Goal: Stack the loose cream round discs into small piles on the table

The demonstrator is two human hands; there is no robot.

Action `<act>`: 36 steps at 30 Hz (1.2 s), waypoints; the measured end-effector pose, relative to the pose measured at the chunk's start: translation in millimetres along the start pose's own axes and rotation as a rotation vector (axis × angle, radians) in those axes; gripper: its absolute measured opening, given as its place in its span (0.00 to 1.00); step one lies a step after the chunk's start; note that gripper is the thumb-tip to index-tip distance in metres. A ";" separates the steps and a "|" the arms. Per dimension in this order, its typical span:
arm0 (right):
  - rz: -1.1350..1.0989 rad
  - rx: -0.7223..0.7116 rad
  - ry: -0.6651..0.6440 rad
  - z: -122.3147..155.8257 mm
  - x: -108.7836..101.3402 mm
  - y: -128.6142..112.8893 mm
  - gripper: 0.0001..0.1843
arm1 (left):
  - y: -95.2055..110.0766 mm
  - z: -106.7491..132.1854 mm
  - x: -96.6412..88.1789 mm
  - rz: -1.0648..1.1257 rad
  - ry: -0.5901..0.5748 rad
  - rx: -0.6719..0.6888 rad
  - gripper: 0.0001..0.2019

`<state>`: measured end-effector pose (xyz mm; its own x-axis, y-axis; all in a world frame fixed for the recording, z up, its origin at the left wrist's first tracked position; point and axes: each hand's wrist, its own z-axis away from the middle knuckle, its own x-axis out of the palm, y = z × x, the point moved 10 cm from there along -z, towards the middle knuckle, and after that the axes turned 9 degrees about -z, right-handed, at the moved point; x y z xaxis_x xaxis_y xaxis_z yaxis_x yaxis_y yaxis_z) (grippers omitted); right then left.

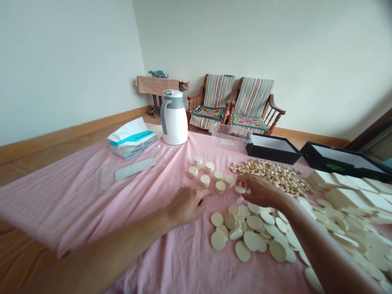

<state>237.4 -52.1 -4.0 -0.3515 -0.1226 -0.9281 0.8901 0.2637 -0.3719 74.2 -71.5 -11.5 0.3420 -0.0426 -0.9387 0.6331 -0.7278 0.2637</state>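
Observation:
My left hand [187, 203] rests on the pink cloth [76, 196] with its fingers curled loosely, just below several short stacks of pale discs [211, 175]. My right hand [260, 190] reaches left over a spread of loose flat cream discs [254, 234], and its fingertips pinch a small disc [240, 189] next to the stacks. A heap of small round beige pieces [272, 173] lies just beyond the right hand.
A white jug [174, 117], a tissue pack [132, 139], a clear plastic tub [229, 136] and a flat clear bag [128, 171] lie farther back. Two black trays [306, 153] and white slabs [352, 192] sit on the right. Two wooden chairs [235, 106] stand by the wall.

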 end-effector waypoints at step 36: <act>0.031 0.082 0.234 -27.7 -34.2 -46.8 0.14 | 1.0 1.5 -2.3 -0.010 -0.016 -0.001 0.23</act>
<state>199.7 -33.8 44.7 -0.3730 0.1120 -0.9210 0.9186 0.1842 -0.3496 73.0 -73.2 -9.3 0.3245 -0.0467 -0.9447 0.6370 -0.7276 0.2547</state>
